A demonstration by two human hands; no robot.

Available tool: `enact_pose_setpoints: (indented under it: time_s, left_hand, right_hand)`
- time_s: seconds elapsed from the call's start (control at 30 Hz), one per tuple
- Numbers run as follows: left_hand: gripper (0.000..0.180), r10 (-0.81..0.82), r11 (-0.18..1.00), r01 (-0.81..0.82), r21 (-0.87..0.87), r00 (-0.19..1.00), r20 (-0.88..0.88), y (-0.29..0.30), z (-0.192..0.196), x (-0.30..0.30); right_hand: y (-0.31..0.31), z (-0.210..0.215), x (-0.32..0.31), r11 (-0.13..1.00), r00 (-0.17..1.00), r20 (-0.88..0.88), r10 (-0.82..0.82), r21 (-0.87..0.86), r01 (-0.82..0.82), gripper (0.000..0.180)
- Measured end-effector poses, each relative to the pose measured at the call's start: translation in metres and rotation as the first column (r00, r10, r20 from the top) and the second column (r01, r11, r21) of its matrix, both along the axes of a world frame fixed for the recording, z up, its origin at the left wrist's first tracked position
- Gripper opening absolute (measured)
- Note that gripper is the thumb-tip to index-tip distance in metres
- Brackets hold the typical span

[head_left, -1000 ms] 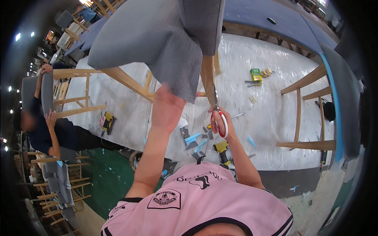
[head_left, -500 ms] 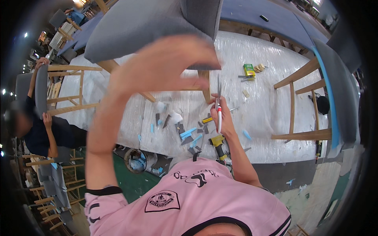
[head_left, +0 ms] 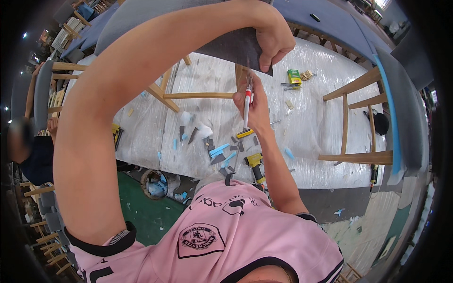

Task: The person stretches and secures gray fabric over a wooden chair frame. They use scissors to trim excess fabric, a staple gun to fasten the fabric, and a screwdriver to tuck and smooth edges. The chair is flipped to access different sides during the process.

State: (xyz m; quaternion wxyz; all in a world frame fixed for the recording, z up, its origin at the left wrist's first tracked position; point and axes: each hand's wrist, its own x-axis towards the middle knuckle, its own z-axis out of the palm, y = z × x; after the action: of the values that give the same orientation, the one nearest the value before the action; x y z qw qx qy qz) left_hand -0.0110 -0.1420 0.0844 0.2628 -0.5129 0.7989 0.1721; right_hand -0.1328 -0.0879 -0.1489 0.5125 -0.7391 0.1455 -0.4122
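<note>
My left arm reaches across the grey upholstered chair [head_left: 137,19], and my left hand [head_left: 276,40] is closed on the edge of a dark grey fabric flap [head_left: 236,46], pulling it out flat. Just below, my right hand [head_left: 257,106] grips scissors [head_left: 247,101] with red and white handles. The blades point up at the flap's lower edge; whether they are cutting into it is not clear. Behind the right fingers stands a wooden chair leg [head_left: 241,73]. My left forearm hides part of the chair.
Grey and blue scraps [head_left: 218,152], a yellow-black nail gun [head_left: 255,166] and a green box [head_left: 294,76] lie on the plastic-covered table [head_left: 302,141]. Another chair [head_left: 401,108] lies at right. A scrap bucket [head_left: 155,184] stands below. At left, a person [head_left: 35,160] handles a chair.
My left hand has swung up and right and taken hold of the fabric flap. My right hand has brought the scissors up and slightly left, to the flap's edge.
</note>
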Motion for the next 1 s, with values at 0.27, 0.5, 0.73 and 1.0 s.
enact_pose_setpoints:
  time_s: [0.27,0.5,0.73,1.0]
  left_hand:
    - [0.026,0.013,0.999,-0.016,-0.047,0.998,-0.068,0.006,0.008,-0.002]
    - [0.051,0.022,0.954,-0.034,0.297,0.999,0.045,-0.029,0.021,-0.011]
    - [0.025,0.094,0.993,-0.111,-0.033,0.940,-0.329,-0.002,-0.004,0.001]
    - [0.022,0.009,0.984,-0.051,-0.173,0.971,-0.240,0.016,-0.001,-0.016]
  right_hand:
    - [0.004,0.006,0.005,0.997,0.993,0.087,-0.074,0.011,0.074,0.039]
    - [-0.003,0.045,0.012,0.988,0.990,-0.047,-0.136,0.062,0.139,0.036]
    - [-0.015,0.051,-0.001,0.991,0.989,-0.094,-0.118,-0.074,0.112,0.047]
    - [-0.004,0.056,-0.003,0.952,0.989,-0.107,0.101,0.300,-0.065,0.046]
